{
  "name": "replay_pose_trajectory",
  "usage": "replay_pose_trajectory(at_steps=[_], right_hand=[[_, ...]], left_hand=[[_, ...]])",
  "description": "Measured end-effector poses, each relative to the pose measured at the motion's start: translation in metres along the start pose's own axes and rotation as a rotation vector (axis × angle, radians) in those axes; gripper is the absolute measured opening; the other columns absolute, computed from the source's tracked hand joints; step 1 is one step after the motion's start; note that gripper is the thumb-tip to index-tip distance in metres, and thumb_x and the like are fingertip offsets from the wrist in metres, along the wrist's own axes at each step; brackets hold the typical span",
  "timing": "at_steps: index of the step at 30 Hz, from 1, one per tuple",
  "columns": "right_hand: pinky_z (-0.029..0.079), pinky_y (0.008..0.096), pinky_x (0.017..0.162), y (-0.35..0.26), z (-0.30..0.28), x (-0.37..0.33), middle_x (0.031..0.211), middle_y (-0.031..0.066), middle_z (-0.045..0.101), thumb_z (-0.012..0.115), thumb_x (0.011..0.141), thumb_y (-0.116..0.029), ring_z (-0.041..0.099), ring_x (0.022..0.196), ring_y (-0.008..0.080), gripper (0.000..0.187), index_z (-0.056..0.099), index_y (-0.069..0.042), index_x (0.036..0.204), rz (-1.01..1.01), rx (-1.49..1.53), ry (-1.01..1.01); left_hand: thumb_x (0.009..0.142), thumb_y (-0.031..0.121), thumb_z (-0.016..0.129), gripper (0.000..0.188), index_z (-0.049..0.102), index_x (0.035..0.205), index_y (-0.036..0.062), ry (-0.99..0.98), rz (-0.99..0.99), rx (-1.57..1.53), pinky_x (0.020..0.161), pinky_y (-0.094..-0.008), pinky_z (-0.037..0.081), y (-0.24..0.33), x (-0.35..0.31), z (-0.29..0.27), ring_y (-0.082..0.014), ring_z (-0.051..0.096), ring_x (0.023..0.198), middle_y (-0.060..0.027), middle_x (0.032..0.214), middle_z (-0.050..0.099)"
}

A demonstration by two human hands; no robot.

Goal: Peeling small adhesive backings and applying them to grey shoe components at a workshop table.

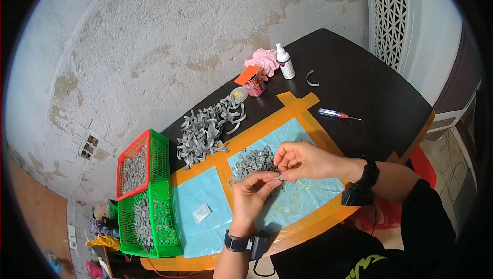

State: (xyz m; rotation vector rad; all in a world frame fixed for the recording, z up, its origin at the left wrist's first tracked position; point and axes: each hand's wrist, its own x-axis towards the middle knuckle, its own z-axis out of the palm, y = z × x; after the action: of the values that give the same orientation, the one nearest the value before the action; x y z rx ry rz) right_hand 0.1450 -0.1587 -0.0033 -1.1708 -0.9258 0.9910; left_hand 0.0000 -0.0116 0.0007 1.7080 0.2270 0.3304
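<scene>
the left hand (248,197) pinches a tiny light-grey piece (280,178) between thumb and forefinger, and the right hand (306,162) meets it there, thumb and forefinger pressed on the same piece, its other fingers curled. the piece is held over a pale blue plastic sheet (308,204) bordered with orange-yellow tape; its exact shape is too small to tell. taking that piece as the clock's centre, a pile of small grey block-like parts (254,160) lies near at 10 o'clock, with a heap of curved grey strips (200,132) beyond it. a white rectangular packet (202,213) lies at 8, and further out stands a green plastic lattice basket (163,227). a red-rimmed plastic basket (149,156) sits at 9, holding grey parts. a white spray bottle (286,64) stands at 12; a screwdriver with a clear-and-blue handle (334,113) lies between 1 and 2.
</scene>
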Motion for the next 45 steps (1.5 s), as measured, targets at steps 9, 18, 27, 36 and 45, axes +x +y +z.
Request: replay_pose_trajectory(at_steps=[9,18,27,36,45], right_hand=[[0.048,0.0258,0.07,-0.011,0.0,-0.004,0.094,0.0098,0.061,0.063,0.087,-0.007,0.06,0.08,0.0135,0.027,0.046,-0.001,0.107,0.092,0.29,-0.116],[0.051,0.0261,0.073,-0.009,0.002,-0.005,0.093,0.0106,0.063,0.063,0.088,-0.008,0.061,0.079,0.0139,0.026,0.047,-0.001,0.107,0.085,0.315,-0.118],[0.051,0.0259,0.073,-0.002,0.004,-0.005,0.092,0.0107,0.063,0.063,0.088,-0.007,0.061,0.079,0.0139,0.021,0.048,-0.003,0.101,0.098,0.434,-0.141],[0.05,0.0259,0.071,0.001,0.014,-0.009,0.087,0.008,0.062,0.064,0.086,-0.006,0.059,0.075,0.013,0.018,0.048,-0.004,0.096,0.044,0.487,-0.057],[0.047,0.0254,0.066,0.002,0.02,-0.01,0.081,0.0047,0.059,0.064,0.085,-0.008,0.056,0.071,0.0112,0.017,0.048,-0.005,0.091,-0.016,0.403,0.035]], left_hand=[[0.069,-0.005,0.076,0.02,0.074,0.087,0.0029,0.111,0.318,0.302,0.074,-0.0278,0.049,0.014,-0.002,0.003,-0.0169,0.061,0.082,-0.0068,0.088,0.067],[0.069,-0.003,0.077,0.02,0.073,0.088,0.0024,0.114,0.38,0.275,0.073,-0.0277,0.049,0.008,-0.001,0.002,-0.0169,0.061,0.081,-0.0072,0.087,0.066],[0.07,-0.002,0.076,0.018,0.073,0.087,0.0023,0.113,0.363,0.265,0.073,-0.0271,0.047,0.014,-0.005,0.005,-0.0162,0.059,0.079,-0.0064,0.084,0.065],[0.071,-0.002,0.076,0.018,0.073,0.088,0.0032,0.124,0.377,0.246,0.073,-0.0273,0.046,0.015,-0.006,0.009,-0.0157,0.058,0.079,-0.0053,0.083,0.065],[0.072,-0.003,0.075,0.019,0.072,0.09,0.0026,0.126,0.346,0.231,0.075,-0.0268,0.045,0.009,-0.002,0.009,-0.0151,0.057,0.081,-0.0041,0.086,0.062]])
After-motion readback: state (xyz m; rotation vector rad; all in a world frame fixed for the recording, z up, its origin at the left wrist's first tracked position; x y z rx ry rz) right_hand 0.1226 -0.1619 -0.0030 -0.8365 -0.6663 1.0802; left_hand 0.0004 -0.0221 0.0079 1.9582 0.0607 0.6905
